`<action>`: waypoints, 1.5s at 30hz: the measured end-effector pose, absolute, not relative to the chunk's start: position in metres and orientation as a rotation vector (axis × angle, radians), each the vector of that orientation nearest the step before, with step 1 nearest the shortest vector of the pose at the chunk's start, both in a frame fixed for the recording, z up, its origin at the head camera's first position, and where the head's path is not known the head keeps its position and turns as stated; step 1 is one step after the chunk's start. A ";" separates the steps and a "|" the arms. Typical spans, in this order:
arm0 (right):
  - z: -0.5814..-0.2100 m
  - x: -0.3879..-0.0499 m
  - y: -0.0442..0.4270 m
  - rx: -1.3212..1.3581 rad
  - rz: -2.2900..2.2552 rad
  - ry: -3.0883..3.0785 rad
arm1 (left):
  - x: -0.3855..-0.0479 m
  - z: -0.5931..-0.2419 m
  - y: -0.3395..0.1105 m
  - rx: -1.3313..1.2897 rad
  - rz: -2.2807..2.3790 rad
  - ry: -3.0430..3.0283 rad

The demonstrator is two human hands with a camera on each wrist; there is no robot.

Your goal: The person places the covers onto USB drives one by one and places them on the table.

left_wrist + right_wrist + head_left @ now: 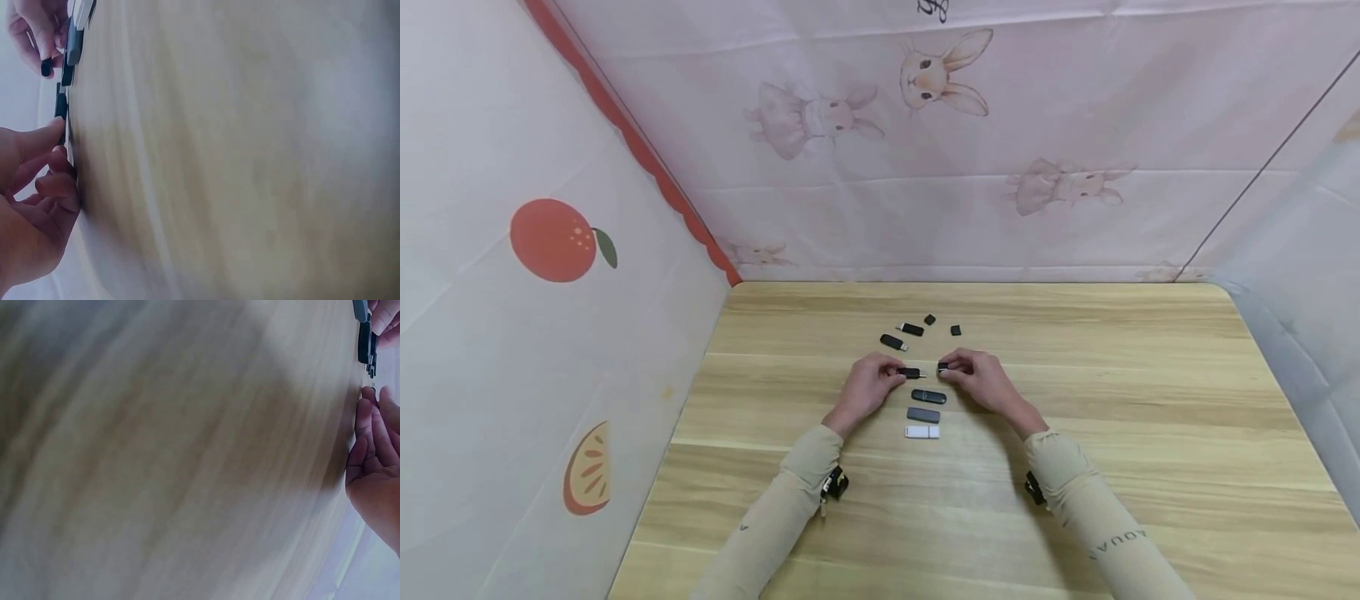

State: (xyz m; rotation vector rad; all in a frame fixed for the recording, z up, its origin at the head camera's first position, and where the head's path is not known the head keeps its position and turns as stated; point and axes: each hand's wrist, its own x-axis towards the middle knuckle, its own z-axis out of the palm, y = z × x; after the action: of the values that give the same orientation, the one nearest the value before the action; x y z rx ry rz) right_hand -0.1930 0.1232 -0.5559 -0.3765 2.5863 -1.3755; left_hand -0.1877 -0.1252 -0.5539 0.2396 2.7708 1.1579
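Note:
My left hand (867,387) pinches a black USB flash drive (910,373) by its rear end, its metal plug bared and pointing right. Between thumb and finger my right hand (982,379) holds a small black cap (943,367), a short gap away from that plug. In the left wrist view the dark cap (46,67) shows at the right hand's fingertips. Just below the held drive lie a capped black drive (928,397), a grey drive (923,415) and a white drive (922,432), stacked in a column.
Beyond the hands lie two uncapped black drives (893,342) (912,329) with bare plugs. Two loose black caps (929,319) (956,330) sit to their right. All rest on a wood-grain table (1150,400), bounded by printed cloth walls at the back and sides.

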 end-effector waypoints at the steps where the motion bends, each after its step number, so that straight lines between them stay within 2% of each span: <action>1: -0.556 -0.193 0.123 -0.375 -1.377 2.586 | -0.188 -0.554 -0.126 0.244 1.138 2.784; 17: -0.560 -0.195 0.125 -0.361 -1.464 2.535 | -0.193 -0.548 -0.144 0.246 0.931 2.903; 28: -0.561 -0.195 0.125 -0.345 -1.437 2.556 | -0.199 -0.542 -0.145 0.239 0.976 2.857; 37: -0.559 -0.197 0.126 -0.352 -1.402 2.565 | -0.228 -0.528 -0.137 0.316 0.966 2.888; 45: -0.560 -0.196 0.125 -0.353 -1.422 2.562 | -0.256 -0.526 -0.115 0.476 0.611 2.965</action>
State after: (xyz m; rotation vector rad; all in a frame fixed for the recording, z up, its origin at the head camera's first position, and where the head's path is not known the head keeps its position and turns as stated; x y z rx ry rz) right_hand -0.1961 0.1253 -0.5602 -0.3531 2.5624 -1.4217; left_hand -0.2564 -0.1151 -0.5261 0.4756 2.9653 0.6105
